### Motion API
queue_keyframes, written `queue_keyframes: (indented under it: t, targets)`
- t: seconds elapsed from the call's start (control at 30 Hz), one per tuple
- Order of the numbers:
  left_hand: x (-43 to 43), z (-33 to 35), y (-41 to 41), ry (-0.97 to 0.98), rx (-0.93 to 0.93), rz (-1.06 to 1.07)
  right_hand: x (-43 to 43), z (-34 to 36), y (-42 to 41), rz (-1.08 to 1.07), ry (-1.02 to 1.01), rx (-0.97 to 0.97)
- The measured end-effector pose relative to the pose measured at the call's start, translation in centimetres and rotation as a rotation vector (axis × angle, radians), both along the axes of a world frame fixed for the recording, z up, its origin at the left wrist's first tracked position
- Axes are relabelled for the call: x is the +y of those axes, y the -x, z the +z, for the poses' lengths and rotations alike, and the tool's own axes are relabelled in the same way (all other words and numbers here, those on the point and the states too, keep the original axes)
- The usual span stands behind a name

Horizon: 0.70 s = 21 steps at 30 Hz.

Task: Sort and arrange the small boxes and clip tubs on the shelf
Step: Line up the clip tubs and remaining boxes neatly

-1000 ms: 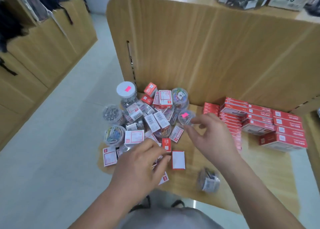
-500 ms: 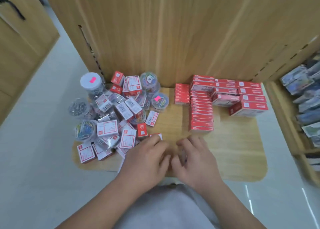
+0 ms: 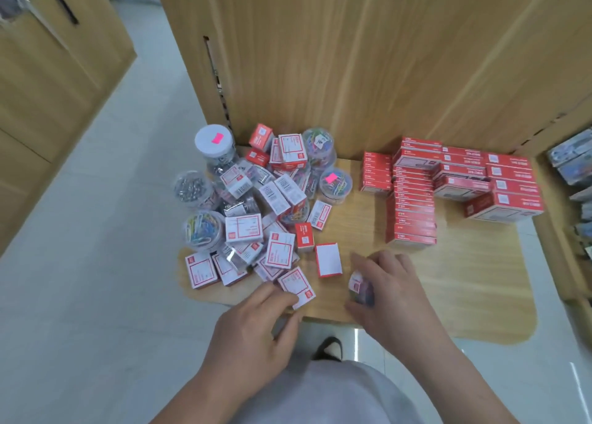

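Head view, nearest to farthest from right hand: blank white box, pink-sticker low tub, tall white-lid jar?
1. blank white box, just left of the right hand
2. pink-sticker low tub, farther back
3. tall white-lid jar, back left corner

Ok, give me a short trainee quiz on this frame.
1. True or false: the right hand grips a clip tub.
2. The stacked red boxes sit: A) inside a drawer, B) on the right side of the shelf, C) on the floor?
3. Fill in: the sticker on top of the tall tub is ____.
Key: 1 true; 2 B; 3 pink.
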<state>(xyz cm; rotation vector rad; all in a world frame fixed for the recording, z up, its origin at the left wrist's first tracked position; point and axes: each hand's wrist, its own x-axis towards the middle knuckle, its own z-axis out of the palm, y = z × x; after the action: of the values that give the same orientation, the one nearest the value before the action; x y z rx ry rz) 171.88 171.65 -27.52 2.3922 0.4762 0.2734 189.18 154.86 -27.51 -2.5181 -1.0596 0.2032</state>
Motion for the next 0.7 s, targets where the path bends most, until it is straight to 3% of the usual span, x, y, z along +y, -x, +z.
queue_keyframes:
  t: [0.13,0.23,0.33,0.53,0.7]
  targets:
    - [1.2,-0.2,0.5,0.025,-0.034,0.045,1.4,0.4,0.3,-0.101,0.061,0.092]
    - [2.0,-0.4,1.1,0.028,-0.077,0.056,1.6,0.4,1.1,-0.097,0.102,0.011]
    - [2.9,-0.7,1.5,0.043,-0.099,0.074,1.9,1.4,1.5,-0.115,0.014,-0.092]
    - [4.8,0.7,1.7,0.059,-0.125,0.063,6.3,2.2,0.8,0.028,-0.22,0.008]
    - [6.9,0.9,3.5,0.059,-0.217,0.225,7.9,1.1,0.9,0.048,-0.136,0.013]
